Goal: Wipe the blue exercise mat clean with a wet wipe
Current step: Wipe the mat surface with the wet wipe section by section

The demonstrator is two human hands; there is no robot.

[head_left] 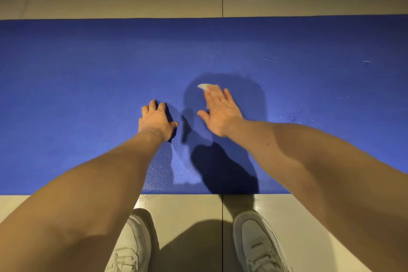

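The blue mat (88, 68) lies flat on the pale tiled floor (110, 0) and runs from side to side, right in front of the person's two white shoes (258, 240). The right hand (220, 112) lies flat on the mat near the middle, and the wet wipe (204, 86) is under its fingers, with only a small white corner poking out past the fingertips. The grip of this hand is apart, with straight fingers that press the wipe down and do not pinch it. The left hand (156, 118) is just beside it on the mat. Its fingers are bent and spread, the tips push on the mat, and it holds nothing. I think the wipe is thin, soft and very light, so it could bunch up or slip out from under the hand. A flat palm on top of it looks like the best way to keep it. The mat looks soft and a bit bumpy, so it may drag at the wipe, and the left hand may help stop it from sliding. Some tiny white bits (269, 58) and shiny wet dots (295, 117) sit on the mat over to the right, so that part may need a wipe too. No pack, box or bin can be seen
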